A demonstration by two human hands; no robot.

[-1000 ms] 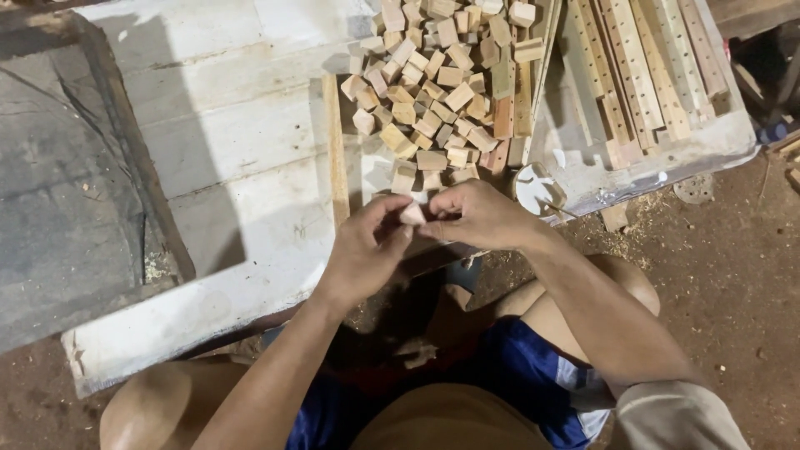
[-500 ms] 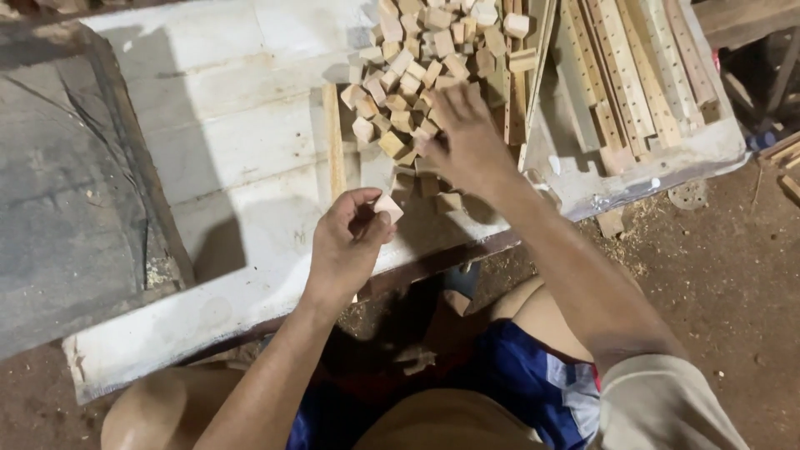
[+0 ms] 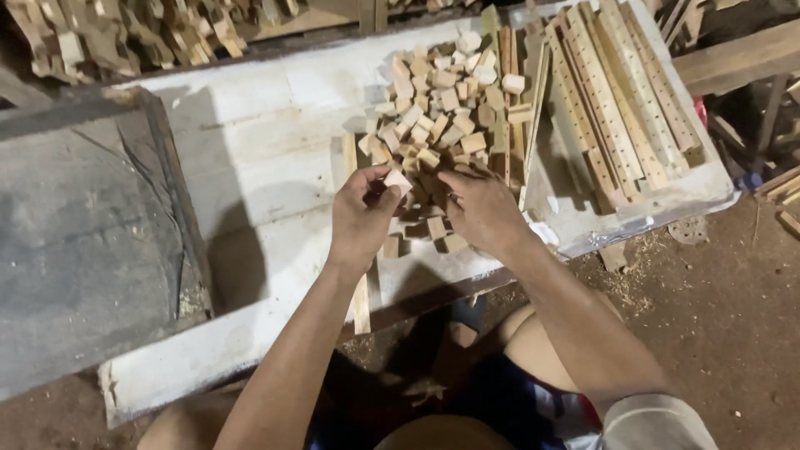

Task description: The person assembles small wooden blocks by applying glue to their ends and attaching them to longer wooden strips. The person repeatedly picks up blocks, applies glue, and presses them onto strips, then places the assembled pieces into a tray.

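My left hand (image 3: 360,217) pinches a small pale wooden block (image 3: 397,180) between thumb and fingers, held just above the white worktable (image 3: 250,158). Close beside it, my right hand (image 3: 481,208) rests palm down on the near edge of a heap of small wooden blocks (image 3: 437,108). Its fingers curl over the blocks; whether one is gripped is hidden. A few loose blocks (image 3: 437,229) lie under and between both hands.
Long perforated wooden strips (image 3: 621,100) lie stacked at the table's right end. A thin wooden slat (image 3: 358,292) runs toward me under my left wrist. A dark grey panel (image 3: 79,242) sits to the left. More wood pieces (image 3: 117,33) are piled beyond the table; dirt floor lies at right.
A second ago both hands met over one block near the table edge. My right hand reached up into the heap, then drew back to its near edge. My left hand kept its block.
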